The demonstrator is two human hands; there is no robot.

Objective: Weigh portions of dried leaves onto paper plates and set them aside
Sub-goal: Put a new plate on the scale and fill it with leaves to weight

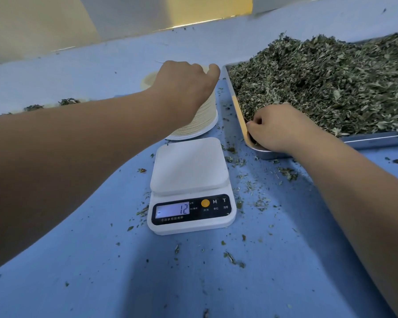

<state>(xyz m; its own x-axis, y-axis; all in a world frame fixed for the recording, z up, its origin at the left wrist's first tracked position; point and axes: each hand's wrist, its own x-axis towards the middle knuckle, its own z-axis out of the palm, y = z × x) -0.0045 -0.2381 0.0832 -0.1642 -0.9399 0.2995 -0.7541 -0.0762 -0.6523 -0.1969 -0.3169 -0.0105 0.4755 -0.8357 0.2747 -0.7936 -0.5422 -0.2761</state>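
My left hand (184, 86) curls over the top of the plates (205, 118), my right hand (278, 127) pinches leaves (319, 76) in the tray (377, 138) corner, and the bare scale (189, 166) sits between them, nearer me, straight back from the left.

Flat blue bench (78, 260), flecked dark green. White square plastic scale (189, 166): black panel (218, 213), orange round button (205, 203). Dull grey-green dried leaves (319, 83) in silver metal tray (377, 138). Stacked paper plates (205, 120) cream, possibly off-white.
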